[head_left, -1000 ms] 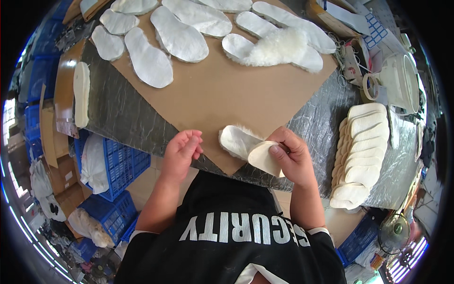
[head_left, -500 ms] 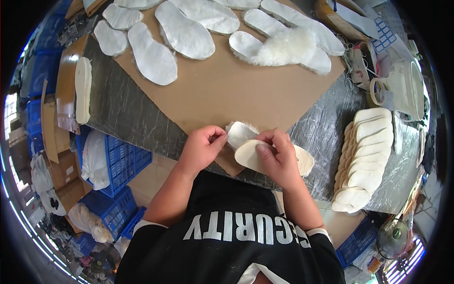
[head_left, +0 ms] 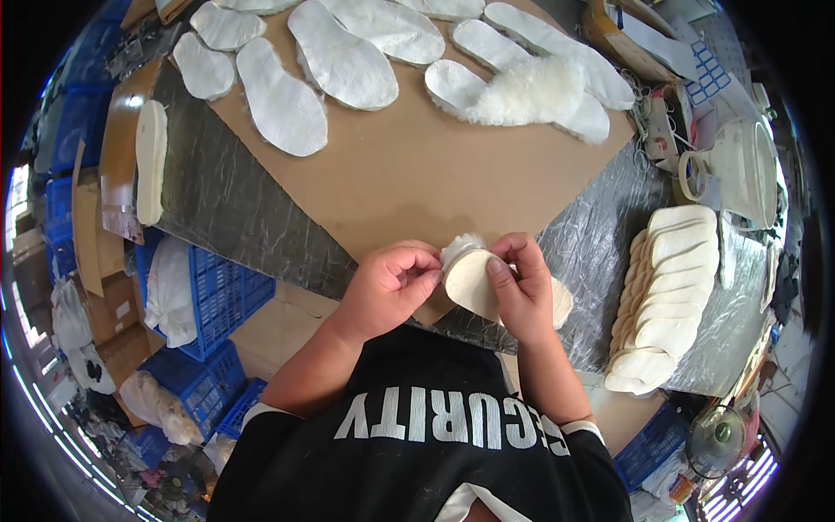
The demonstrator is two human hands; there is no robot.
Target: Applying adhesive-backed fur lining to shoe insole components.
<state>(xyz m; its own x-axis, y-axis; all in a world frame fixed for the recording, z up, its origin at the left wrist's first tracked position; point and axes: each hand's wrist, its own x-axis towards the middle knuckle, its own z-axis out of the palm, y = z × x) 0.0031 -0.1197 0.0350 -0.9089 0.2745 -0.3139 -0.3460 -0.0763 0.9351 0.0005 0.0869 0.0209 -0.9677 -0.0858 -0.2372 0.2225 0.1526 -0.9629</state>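
Observation:
A cream insole (head_left: pixel 474 280) lies in my right hand (head_left: pixel 524 291), which is closed round its middle with the thumb on top. Behind the insole's left end shows a white fleece piece (head_left: pixel 463 248) with a fluffy edge. My left hand (head_left: pixel 396 283) pinches at that end, thumb and forefinger together at the rim of the fleece. How much of the fleece lies under the insole is hidden. Both hands are over the near corner of a brown cardboard sheet (head_left: pixel 417 183). Several white fleece insoles (head_left: pixel 341 56) are spread on its far part, one fluffy piece (head_left: pixel 532 91) with its pile up.
Overlapping cream insoles (head_left: pixel 670 291) form a stack on the dark table (head_left: pixel 261 209) at right. One more insole (head_left: pixel 151 163) lies at the left edge. Tape rolls (head_left: pixel 692 176) and a white bin (head_left: pixel 744 170) stand at far right. Blue crates (head_left: pixel 222 296) are below left.
My left hand has moved right to the insole's end, and its fingers now meet the fleece there. The fleece has shifted and stands folded up behind the insole's rounded end.

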